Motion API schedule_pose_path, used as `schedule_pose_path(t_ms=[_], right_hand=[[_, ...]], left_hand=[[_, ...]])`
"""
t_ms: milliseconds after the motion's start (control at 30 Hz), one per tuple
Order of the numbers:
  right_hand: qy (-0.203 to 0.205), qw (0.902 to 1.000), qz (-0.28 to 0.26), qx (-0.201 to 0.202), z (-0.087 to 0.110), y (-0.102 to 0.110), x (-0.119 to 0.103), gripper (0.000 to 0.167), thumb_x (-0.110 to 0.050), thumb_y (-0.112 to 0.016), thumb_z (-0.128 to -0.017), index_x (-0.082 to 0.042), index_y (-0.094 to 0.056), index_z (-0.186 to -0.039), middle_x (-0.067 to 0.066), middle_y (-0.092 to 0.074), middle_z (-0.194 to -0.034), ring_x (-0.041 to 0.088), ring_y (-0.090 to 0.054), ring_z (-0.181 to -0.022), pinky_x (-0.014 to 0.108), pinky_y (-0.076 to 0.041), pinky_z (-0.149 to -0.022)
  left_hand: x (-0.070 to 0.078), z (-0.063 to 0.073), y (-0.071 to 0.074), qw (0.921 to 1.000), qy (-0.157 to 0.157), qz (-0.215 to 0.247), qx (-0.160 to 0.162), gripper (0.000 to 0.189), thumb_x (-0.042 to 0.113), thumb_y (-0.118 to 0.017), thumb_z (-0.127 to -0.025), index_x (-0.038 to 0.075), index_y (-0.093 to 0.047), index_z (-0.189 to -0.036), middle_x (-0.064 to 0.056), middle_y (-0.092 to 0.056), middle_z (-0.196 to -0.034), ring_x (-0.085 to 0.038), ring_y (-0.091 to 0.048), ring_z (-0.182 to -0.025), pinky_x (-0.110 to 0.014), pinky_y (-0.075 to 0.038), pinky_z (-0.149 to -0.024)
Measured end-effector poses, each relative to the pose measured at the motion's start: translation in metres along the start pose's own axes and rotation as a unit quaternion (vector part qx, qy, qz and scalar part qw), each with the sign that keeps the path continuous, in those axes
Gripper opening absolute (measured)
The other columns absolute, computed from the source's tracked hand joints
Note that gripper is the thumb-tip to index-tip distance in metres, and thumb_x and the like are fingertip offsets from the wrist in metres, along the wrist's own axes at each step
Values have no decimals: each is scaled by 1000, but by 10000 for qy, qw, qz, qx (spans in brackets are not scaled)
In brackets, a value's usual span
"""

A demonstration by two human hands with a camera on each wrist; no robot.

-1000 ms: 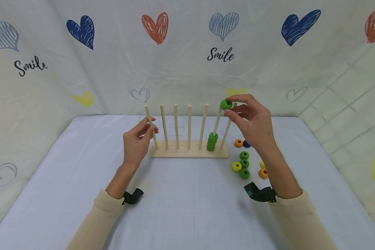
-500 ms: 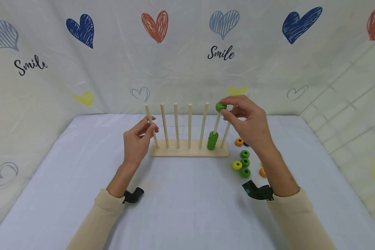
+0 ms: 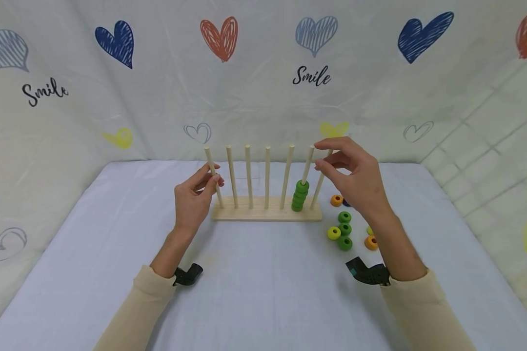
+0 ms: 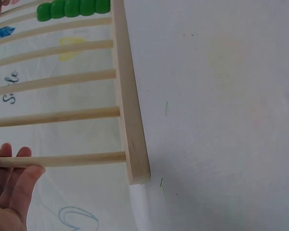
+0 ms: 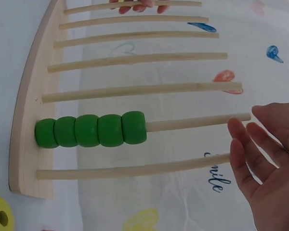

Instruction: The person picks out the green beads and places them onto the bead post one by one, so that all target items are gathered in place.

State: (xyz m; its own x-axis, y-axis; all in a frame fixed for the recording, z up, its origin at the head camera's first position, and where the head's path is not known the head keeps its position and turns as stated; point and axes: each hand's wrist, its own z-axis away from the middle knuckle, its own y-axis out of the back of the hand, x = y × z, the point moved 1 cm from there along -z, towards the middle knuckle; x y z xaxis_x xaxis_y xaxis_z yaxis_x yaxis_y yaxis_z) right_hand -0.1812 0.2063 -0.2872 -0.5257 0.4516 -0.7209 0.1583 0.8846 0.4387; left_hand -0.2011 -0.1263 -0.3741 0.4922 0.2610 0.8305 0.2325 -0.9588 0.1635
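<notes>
A wooden peg rack [image 3: 267, 215] stands on the table, with several upright pegs along its base. My left hand [image 3: 192, 202] pinches the leftmost peg [image 4: 86, 160] between thumb and fingers. Several green beads [image 5: 90, 129] are stacked from the base up on the second peg from the right, its upper part bare. Beside the top of that peg is my right hand [image 3: 355, 175], thumb and fingers apart with nothing between them. It partly hides the rightmost peg [image 5: 135, 171].
Right of the rack lie loose beads: several green [image 3: 344, 217], a yellow one [image 3: 334, 233] and an orange one [image 3: 336, 200]. A dark blue bead [image 3: 346, 203], another orange bead [image 3: 371, 243] and another yellow bead are partly behind the right arm. A printed curtain [image 3: 263, 97] hangs behind the table.
My right hand brought a green bead left onto the second peg from the right and let it go. The bead has dropped onto the stack. The left hand stays on its peg.
</notes>
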Motion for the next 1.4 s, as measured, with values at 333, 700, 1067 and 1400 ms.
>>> schedule_pose_path(t_ms=[333,700,1067,1400], right_hand=[[308,9987,-405,74,4,9,4,34,2,-75,-92,-5,-71,-125,-12,-66,-113,5,-72,-92,14,-57,-90],[393,9972,-633,63,9,15,6,31,5,-74,-92,1,-70,-122,-4,-70,-112,5,-71,-92,14,-57,-90],[384,9968,-699,-60,16,23,18,27,10,-73,-90,6,-70,-116,-2,-70,-106,5,-70,-88,13,-58,-87],[-49,9986,-484,-199,23,29,32,26,6,-74,-91,5,-70,-117,-7,-70,-106,3,-70,-91,12,-57,-88]], left_hand=[[0,-1,-1,10000,-40,14,-13,26,10,-71,-99,4,-74,-124,-22,-77,-90,-26,-77,-86,-15,-60,-82],[-1,0,0,10000,11,-69,9,26,11,-71,-99,7,-75,-125,-20,-78,-91,-30,-77,-88,-15,-60,-83],[0,0,0,10000,50,-30,14,26,10,-71,-99,8,-76,-124,-19,-78,-91,-28,-78,-88,-16,-61,-82],[-1,0,0,10000,34,19,-5,25,11,-72,-99,7,-75,-123,-20,-78,-91,-26,-77,-87,-17,-61,-82]])
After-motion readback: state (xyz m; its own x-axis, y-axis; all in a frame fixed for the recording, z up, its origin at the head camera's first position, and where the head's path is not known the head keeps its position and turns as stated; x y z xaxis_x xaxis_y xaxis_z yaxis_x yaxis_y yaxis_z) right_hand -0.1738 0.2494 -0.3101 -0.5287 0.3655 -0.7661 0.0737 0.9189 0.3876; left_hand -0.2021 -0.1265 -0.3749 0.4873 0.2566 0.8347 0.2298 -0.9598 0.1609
